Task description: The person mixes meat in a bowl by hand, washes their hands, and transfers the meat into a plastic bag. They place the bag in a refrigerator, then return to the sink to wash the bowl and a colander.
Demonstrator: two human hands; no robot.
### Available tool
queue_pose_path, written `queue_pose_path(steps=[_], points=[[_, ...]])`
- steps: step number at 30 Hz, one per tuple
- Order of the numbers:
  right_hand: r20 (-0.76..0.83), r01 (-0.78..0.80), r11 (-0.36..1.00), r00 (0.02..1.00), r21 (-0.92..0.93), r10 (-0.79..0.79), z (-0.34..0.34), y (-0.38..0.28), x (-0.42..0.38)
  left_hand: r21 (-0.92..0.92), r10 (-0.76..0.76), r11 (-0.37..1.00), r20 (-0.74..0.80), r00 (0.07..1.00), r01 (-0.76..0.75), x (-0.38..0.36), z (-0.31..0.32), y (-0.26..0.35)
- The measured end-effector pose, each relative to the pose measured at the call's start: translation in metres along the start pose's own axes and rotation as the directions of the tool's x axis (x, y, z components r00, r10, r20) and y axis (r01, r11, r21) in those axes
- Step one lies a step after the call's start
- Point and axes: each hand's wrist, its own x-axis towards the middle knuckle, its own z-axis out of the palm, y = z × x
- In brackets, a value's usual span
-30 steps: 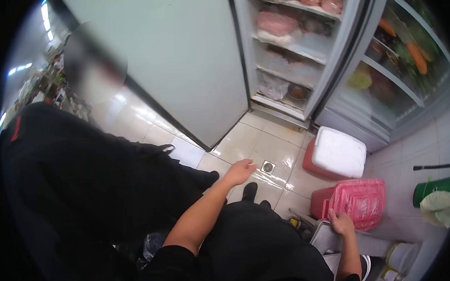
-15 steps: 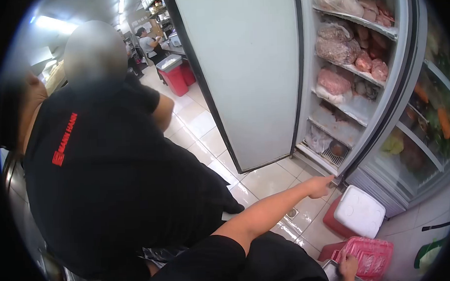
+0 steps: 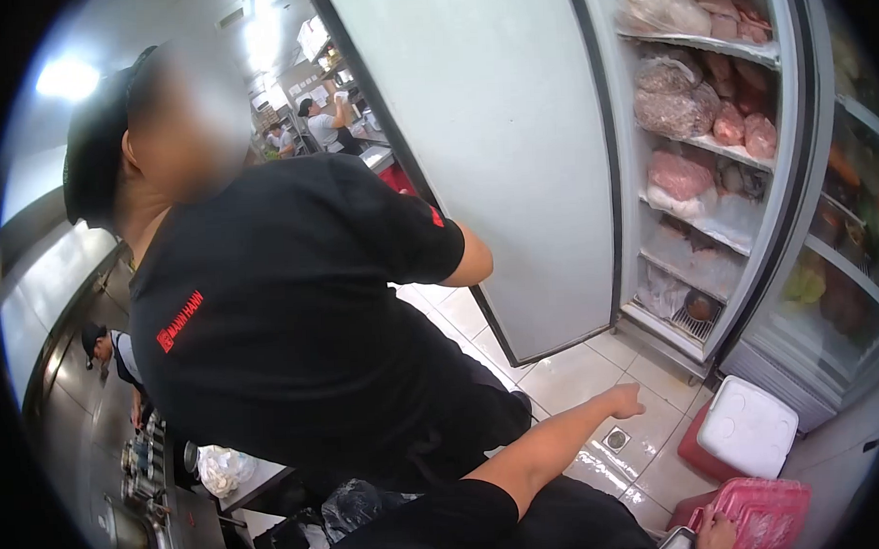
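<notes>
My left hand [image 3: 623, 401] is stretched out over the tiled floor, in front of the open upright freezer [image 3: 694, 217]. Its fingers are mostly curled, and nothing shows in them. At the bottom edge, my right hand [image 3: 716, 534] is closed around the rim of a metal pan [image 3: 675, 543], which is mostly cut off by the frame. Just beyond that hand is a red bin with a pinkish-red lid [image 3: 765, 513]. Bagged meat [image 3: 675, 97] and other raw cuts fill the freezer shelves.
A co-worker in a black shirt [image 3: 295, 309] stands close on the left, by the open freezer door [image 3: 493, 156]. A red cooler with a white lid [image 3: 750, 426] sits below a glass-door fridge [image 3: 827, 290]. A floor drain [image 3: 616, 439] lies in the tiles. Other people work farther back.
The view has shifted, showing more of the counter at left. The co-worker has turned towards the freezer door. My left hand has drawn back from the freezer's base; my right hand stays at the pan.
</notes>
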Motion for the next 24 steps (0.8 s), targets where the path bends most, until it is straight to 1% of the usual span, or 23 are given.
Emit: queue_pose_path(steps=[1, 3, 4, 5, 6, 7, 9, 10, 11, 13, 14, 17, 20, 23, 24], points=[[-0.026, 0.001, 1.0, 1.0, 0.023, -0.001, 0.004, 0.002, 0.003, 0.01, -0.008, 1.0, -0.004, 1.0, 0.008, 0.0, -0.001, -0.002], [-0.259, 0.152, 0.978, 0.959, 0.146, -0.11, 0.03, 0.015, 0.031, 0.024, -0.002, 1.0, 0.005, 1.0, 0.002, 0.003, 0.0, 0.004], [-0.373, 0.2, 0.961, 0.92, 0.19, -0.118, 0.05, 0.029, 0.037, 0.12, 0.038, 0.992, -0.018, 0.999, -0.035, 0.024, 0.018, -0.011], [-0.42, 0.211, 0.958, 0.9, 0.196, -0.112, 0.053, 0.03, 0.03, 0.193, 0.083, 0.978, 0.017, 0.996, -0.084, 0.038, 0.033, -0.025], [-0.458, 0.206, 0.958, 0.884, 0.197, -0.096, 0.046, 0.027, 0.025, 0.226, 0.115, 0.966, 0.049, 0.992, -0.123, 0.046, 0.039, -0.031], [-0.409, 0.166, 0.963, 0.91, 0.212, -0.067, 0.04, 0.026, 0.02, 0.237, 0.12, 0.962, 0.069, 0.99, -0.133, 0.044, 0.039, -0.026], [-0.431, 0.165, 0.96, 0.901, 0.227, -0.053, 0.037, 0.027, 0.025, 0.257, 0.116, 0.957, 0.092, 0.989, -0.136, 0.043, 0.027, -0.004], [-0.428, 0.178, 0.954, 0.902, 0.241, -0.06, 0.038, 0.028, 0.024, 0.27, 0.085, 0.956, 0.13, 0.988, -0.117, 0.035, 0.008, 0.024], [-0.446, 0.177, 0.957, 0.893, 0.23, -0.058, 0.045, 0.035, 0.022, 0.278, 0.036, 0.957, 0.166, 0.985, -0.082, 0.03, 0.005, 0.039], [-0.517, 0.213, 0.955, 0.853, 0.207, -0.078, 0.053, 0.038, 0.03, 0.238, 0.034, 0.969, 0.162, 0.986, -0.073, 0.04, 0.004, 0.055], [-0.511, 0.202, 0.959, 0.856, 0.201, -0.074, 0.055, 0.036, 0.032, 0.22, 0.035, 0.973, 0.151, 0.988, -0.068, 0.046, 0.0, 0.06], [-0.517, 0.19, 0.964, 0.853, 0.187, -0.068, 0.059, 0.038, 0.036, 0.036, -0.041, 0.999, 0.163, 0.986, 0.035, 0.055, -0.006, 0.092], [-0.528, 0.216, 0.951, 0.846, 0.22, -0.07, 0.054, 0.033, 0.031, -0.023, -0.016, 1.0, 0.117, 0.993, 0.019, 0.071, -0.014, 0.116], [-0.437, 0.13, 0.959, 0.899, 0.253, -0.006, 0.045, 0.027, 0.027, 0.058, 0.034, 0.998, 0.078, 0.996, -0.039, 0.06, -0.043, 0.146], [-0.443, 0.137, 0.956, 0.896, 0.258, -0.008, 0.045, 0.026, 0.027, 0.101, 0.082, 0.991, 0.096, 0.992, -0.091, 0.072, -0.039, 0.142]])
